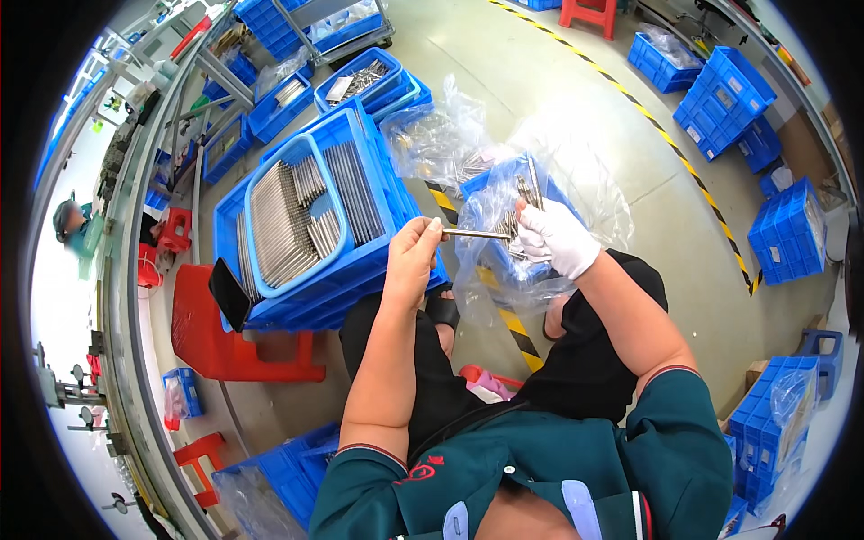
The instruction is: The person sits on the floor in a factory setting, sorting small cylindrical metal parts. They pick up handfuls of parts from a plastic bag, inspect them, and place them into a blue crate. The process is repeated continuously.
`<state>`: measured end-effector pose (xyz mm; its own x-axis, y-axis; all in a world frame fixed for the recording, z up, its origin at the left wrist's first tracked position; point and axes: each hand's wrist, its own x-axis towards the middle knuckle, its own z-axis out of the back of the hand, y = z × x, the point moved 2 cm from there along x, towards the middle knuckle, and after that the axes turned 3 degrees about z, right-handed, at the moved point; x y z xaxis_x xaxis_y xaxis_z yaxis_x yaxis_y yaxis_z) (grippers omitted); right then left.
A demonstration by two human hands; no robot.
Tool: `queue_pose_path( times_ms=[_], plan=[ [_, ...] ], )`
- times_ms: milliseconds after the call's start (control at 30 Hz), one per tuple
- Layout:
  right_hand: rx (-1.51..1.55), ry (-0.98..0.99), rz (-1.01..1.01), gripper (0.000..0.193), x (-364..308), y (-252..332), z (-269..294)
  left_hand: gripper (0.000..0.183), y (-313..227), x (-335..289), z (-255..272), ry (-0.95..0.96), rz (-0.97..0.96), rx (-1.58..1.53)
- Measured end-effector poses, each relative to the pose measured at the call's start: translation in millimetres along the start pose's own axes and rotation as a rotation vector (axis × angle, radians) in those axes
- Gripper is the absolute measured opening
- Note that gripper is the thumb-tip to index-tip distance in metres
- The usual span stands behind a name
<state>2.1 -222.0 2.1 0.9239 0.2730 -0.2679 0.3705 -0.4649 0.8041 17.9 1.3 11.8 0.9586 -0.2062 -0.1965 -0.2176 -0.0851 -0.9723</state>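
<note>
My left hand (416,256), bare, is closed on one end of a thin metal rod (475,234) that lies level in front of me. The rod's other end meets the fingertips of my right hand (560,241), which wears a white glove and is curled closed. More slim metal rods (533,180) stick up just beyond the gloved fingers; whether that hand grips them too is hidden. Below my right hand stands a blue bin (562,191) lined with a clear plastic bag (481,279), with further metal rods inside it.
At my left, a light-blue tray (340,180) of neatly stacked rods rests in a larger blue crate (382,166). A red stool (211,333) is beside it. Several blue crates (724,90) stand at the right. Yellow-black tape (630,94) marks the floor.
</note>
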Motion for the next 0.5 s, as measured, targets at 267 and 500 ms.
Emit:
queue_pose_path(
  times_ms=[267, 500],
  plan=[
    [-0.428, -0.008, 0.026, 0.030, -6, -7, -17, 0.024, 9, 2, -13, 0.090, -0.103, 0.216],
    [-0.440, 0.061, -0.049, 0.024, -3, -14, -15, 0.029, 22, 6, -19, 0.104, 0.033, 0.133]
  ],
)
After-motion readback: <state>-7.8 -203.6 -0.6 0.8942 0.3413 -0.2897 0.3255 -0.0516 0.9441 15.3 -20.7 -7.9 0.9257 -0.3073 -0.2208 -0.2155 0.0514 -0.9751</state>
